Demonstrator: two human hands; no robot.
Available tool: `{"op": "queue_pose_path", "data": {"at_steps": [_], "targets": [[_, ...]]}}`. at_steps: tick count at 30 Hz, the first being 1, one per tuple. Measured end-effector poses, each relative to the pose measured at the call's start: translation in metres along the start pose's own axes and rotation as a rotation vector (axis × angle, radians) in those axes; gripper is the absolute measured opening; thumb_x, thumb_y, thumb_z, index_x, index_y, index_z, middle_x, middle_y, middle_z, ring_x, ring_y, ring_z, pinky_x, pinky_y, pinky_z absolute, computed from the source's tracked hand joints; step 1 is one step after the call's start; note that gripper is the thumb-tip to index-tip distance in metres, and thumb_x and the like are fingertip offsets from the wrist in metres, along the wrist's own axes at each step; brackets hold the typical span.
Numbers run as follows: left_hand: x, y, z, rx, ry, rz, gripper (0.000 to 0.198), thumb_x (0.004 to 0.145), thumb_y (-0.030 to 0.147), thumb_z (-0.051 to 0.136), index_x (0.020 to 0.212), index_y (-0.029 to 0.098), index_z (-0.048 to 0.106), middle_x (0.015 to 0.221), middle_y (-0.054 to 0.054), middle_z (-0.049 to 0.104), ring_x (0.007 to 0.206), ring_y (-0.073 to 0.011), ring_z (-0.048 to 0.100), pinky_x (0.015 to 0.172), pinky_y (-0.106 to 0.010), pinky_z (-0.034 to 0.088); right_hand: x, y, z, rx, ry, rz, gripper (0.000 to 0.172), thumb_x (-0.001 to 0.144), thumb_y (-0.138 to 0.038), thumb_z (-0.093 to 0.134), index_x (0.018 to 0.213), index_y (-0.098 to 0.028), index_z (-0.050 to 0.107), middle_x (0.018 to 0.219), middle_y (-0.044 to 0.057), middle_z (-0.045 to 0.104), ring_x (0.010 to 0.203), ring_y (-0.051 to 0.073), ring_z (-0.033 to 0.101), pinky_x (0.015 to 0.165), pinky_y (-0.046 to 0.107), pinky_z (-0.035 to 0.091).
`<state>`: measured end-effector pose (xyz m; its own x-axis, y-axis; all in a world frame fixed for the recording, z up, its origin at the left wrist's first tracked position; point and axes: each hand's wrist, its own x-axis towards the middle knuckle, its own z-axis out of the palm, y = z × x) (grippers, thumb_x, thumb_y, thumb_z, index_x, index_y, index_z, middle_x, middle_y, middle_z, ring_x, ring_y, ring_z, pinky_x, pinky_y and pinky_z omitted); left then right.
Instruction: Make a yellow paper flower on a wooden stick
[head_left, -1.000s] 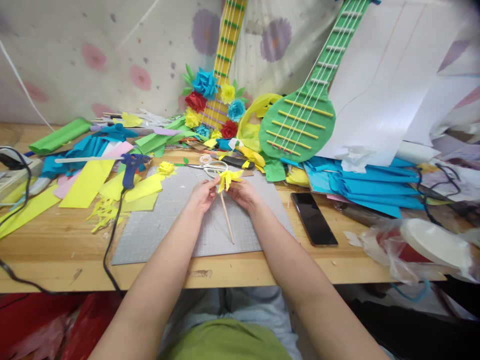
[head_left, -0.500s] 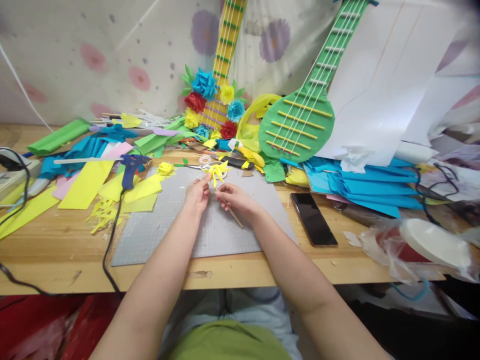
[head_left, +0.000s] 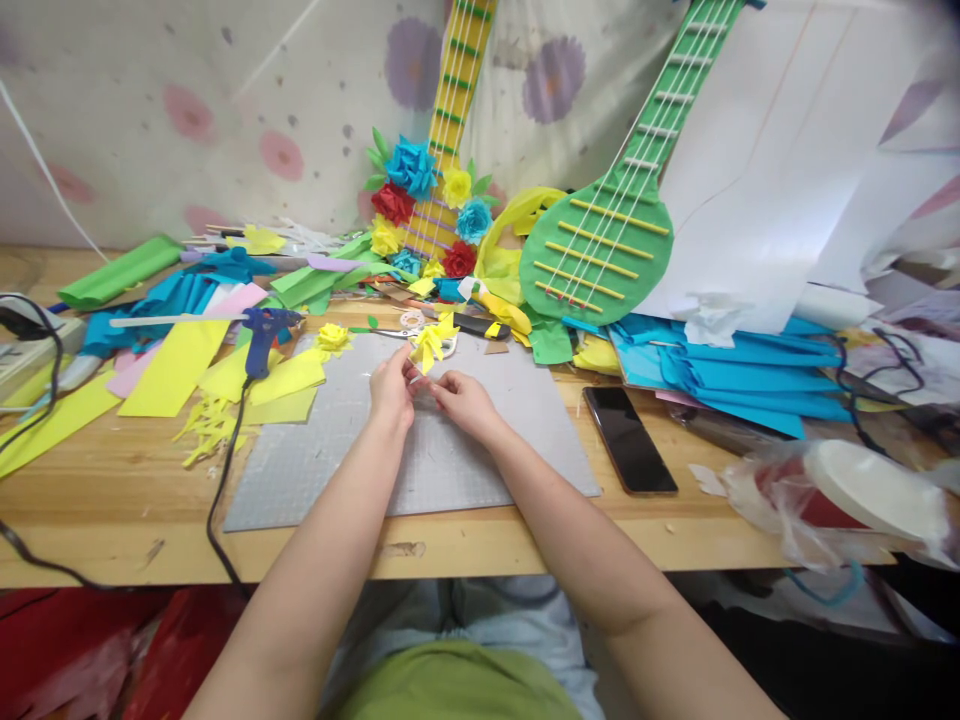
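Note:
A yellow paper flower [head_left: 430,346] with pointed, spread petals stands up from the fingers of my left hand [head_left: 393,390], which pinches it near its base. My right hand [head_left: 466,402] is close beside it, thumb and fingers closed together just below the flower; what they pinch is too small and hidden to make out. Both hands are above the grey cutting mat [head_left: 300,490]. Right behind the flower lie scissors [head_left: 450,347], partly covered by it. A finished yellow paper rose [head_left: 334,338] rests at the mat's far left edge.
A blue glue gun [head_left: 262,340] lies left among yellow paper strips [head_left: 176,370], its cord crossing the table. A phone [head_left: 630,440] is right of the mat. Behind stand a green paper instrument [head_left: 596,250] and a yellow one [head_left: 454,110] with flowers. Blue paper [head_left: 750,370] is stacked right.
The thin stick that showed below my right hand is no longer visible. The flower has turned and looks fuller, and my right hand has shifted slightly, with its fingers more closed.

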<state>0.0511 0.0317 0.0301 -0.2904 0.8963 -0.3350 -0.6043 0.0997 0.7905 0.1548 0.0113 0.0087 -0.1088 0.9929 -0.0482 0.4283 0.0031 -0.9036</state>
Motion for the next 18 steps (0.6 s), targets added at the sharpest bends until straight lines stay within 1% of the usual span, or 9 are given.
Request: {"op": "queue_pose_path", "data": {"at_steps": [3,6,10,14,18], "targets": [[-0.002,0.003,-0.001,-0.026,-0.004,-0.03,0.013,0.065,0.02,0.06,0.063,0.015,0.048,0.05,0.007,0.045,0.041,-0.0033,0.042,0.045,-0.018,0.044,0.0,0.0,0.001,0.015,0.002,0.003,0.017,0.075,-0.032,0.051,0.064,-0.018,0.05,0.052,-0.005,0.053,0.046,0.006,0.042,0.046,0.019,0.03],[-0.001,0.004,-0.002,-0.012,-0.016,-0.055,0.007,0.067,0.011,0.055,0.066,0.014,0.049,0.051,0.005,0.049,0.042,-0.0043,0.046,0.044,-0.016,0.043,0.004,0.004,0.0,0.066,-0.015,0.013,0.019,0.075,-0.033,0.051,0.064,-0.017,0.051,0.049,-0.005,0.05,0.043,0.005,0.04,0.044,0.018,0.029],[0.001,0.001,-0.004,0.02,-0.039,-0.031,0.015,0.066,0.005,0.057,0.076,0.014,0.051,0.053,0.003,0.054,0.045,-0.0049,0.05,0.043,-0.015,0.042,0.008,0.009,-0.003,0.164,-0.048,0.037,0.02,0.077,-0.033,0.048,0.065,-0.017,0.053,0.047,-0.006,0.049,0.039,0.004,0.037,0.04,0.018,0.027],[0.002,-0.001,-0.005,0.062,-0.081,-0.014,0.02,0.065,0.006,0.061,0.082,0.013,0.053,0.055,0.003,0.055,0.046,-0.0042,0.052,0.044,-0.014,0.042,0.009,0.007,-0.008,0.249,-0.086,0.069,0.025,0.077,-0.037,0.049,0.064,-0.017,0.054,0.044,-0.006,0.048,0.035,0.004,0.034,0.037,0.018,0.025],[0.004,-0.002,-0.006,0.093,-0.062,-0.003,0.028,0.06,0.01,0.068,0.083,0.013,0.053,0.058,0.003,0.056,0.046,-0.004,0.052,0.043,-0.014,0.041,0.006,0.002,-0.014,0.352,-0.167,0.114,0.028,0.078,-0.039,0.049,0.062,-0.016,0.054,0.042,-0.006,0.046,0.03,0.003,0.029,0.033,0.018,0.021]]}}
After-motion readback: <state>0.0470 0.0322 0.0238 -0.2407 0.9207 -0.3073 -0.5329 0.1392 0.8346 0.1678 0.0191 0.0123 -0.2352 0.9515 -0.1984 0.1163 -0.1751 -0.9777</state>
